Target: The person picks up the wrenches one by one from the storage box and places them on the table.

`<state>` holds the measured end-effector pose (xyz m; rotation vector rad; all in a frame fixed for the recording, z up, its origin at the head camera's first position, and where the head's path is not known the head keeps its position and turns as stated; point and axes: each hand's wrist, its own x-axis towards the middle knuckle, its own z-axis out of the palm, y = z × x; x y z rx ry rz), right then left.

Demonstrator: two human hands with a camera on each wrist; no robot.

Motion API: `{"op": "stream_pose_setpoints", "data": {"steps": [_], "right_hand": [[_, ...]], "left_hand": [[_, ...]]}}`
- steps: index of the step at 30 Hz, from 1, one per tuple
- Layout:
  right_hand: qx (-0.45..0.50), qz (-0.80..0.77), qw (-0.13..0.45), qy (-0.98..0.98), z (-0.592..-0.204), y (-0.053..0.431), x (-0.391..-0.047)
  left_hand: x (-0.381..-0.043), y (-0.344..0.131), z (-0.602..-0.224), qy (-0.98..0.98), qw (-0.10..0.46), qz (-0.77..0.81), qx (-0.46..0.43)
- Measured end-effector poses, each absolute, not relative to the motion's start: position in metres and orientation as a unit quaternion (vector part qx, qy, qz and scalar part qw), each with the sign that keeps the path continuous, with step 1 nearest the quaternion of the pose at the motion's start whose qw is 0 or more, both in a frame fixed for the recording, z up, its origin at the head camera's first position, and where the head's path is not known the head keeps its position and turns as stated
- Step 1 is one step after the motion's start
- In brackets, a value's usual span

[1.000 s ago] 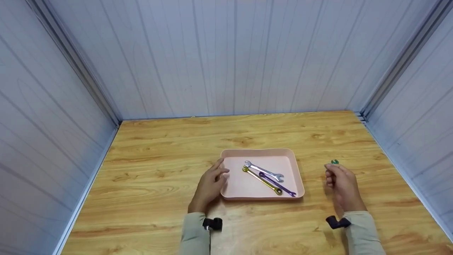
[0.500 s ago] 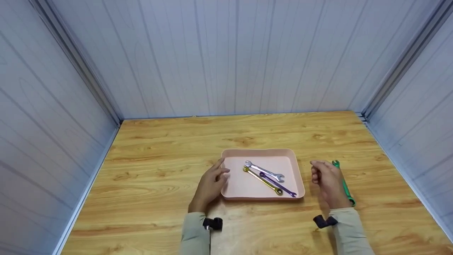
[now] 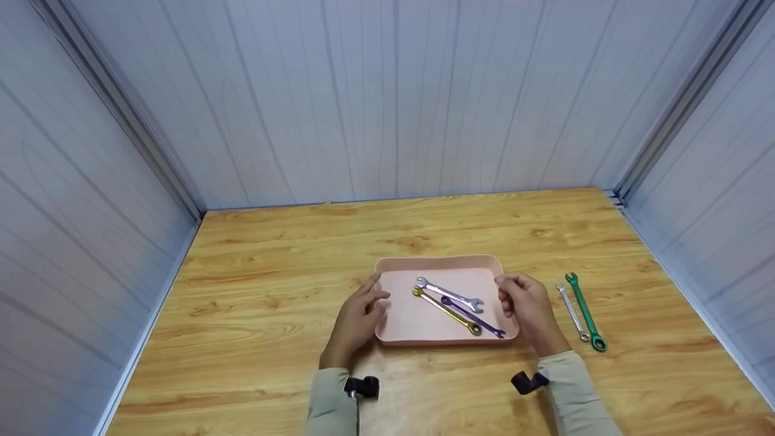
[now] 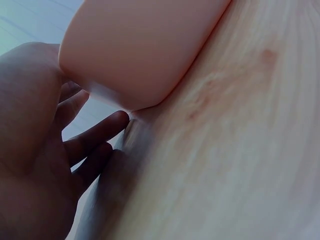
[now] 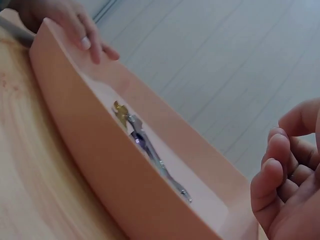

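Observation:
A shallow pink tray [image 3: 448, 262] sits on the table with three wrenches inside: a silver double open-end wrench [image 3: 449, 294], a gold ratchet wrench [image 3: 445, 310] and a purple wrench [image 3: 475, 318]. My left hand [image 3: 357, 318] holds the tray's left wall, some fingers outside it and others over the rim; the left wrist view shows the palm side at the tray corner. At the tray's right end my right hand [image 3: 528, 309] hovers by the rim. Its fingers [image 5: 272, 172] are curled with nothing between them. A small silver wrench [image 3: 572, 313] and a green ratchet wrench [image 3: 585, 312] lie to its right.
The wood-grain table [image 3: 260, 303] is enclosed by pale panels: a back wall [image 3: 387, 103], a left wall [image 3: 79, 212] and a right wall [image 3: 714, 181]. A dark wrist camera [image 3: 530, 383] sits at each sleeve cuff.
My right hand has moved left, from over the green wrench to the tray's right rim, uncovering the green and small silver wrenches. My left hand has stayed at the tray.

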<state>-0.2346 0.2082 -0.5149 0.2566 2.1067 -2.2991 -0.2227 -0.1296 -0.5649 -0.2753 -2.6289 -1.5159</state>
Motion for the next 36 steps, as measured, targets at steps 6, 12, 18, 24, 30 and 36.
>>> {"op": "stream_pose_setpoints", "data": {"steps": [6, 12, 18, 24, 30, 36], "right_hand": [[0.079, -0.721, -0.003, 0.689, -0.517, 0.203, -0.236], [0.079, -0.719, 0.007, 0.690, -0.514, 0.199, -0.242], [0.072, -0.728, 0.022, 0.682, -0.508, 0.192, -0.252], [0.063, -0.728, 0.038, 0.682, -0.507, 0.185, -0.263], [0.056, -0.708, 0.068, 0.701, -0.509, 0.182, -0.269], [0.040, -0.657, 0.103, 0.746, -0.514, 0.182, -0.277]], "left_hand": [[-0.223, -0.130, -0.565, -0.862, 0.052, -0.496, -0.093], [-0.223, -0.130, -0.564, -0.861, 0.049, -0.499, -0.084], [-0.222, -0.130, -0.567, -0.859, 0.047, -0.503, -0.081], [-0.224, -0.131, -0.568, -0.860, 0.053, -0.501, -0.085], [-0.225, -0.129, -0.567, -0.858, 0.051, -0.504, -0.090], [-0.224, -0.130, -0.568, -0.864, 0.059, -0.491, -0.099]]}}
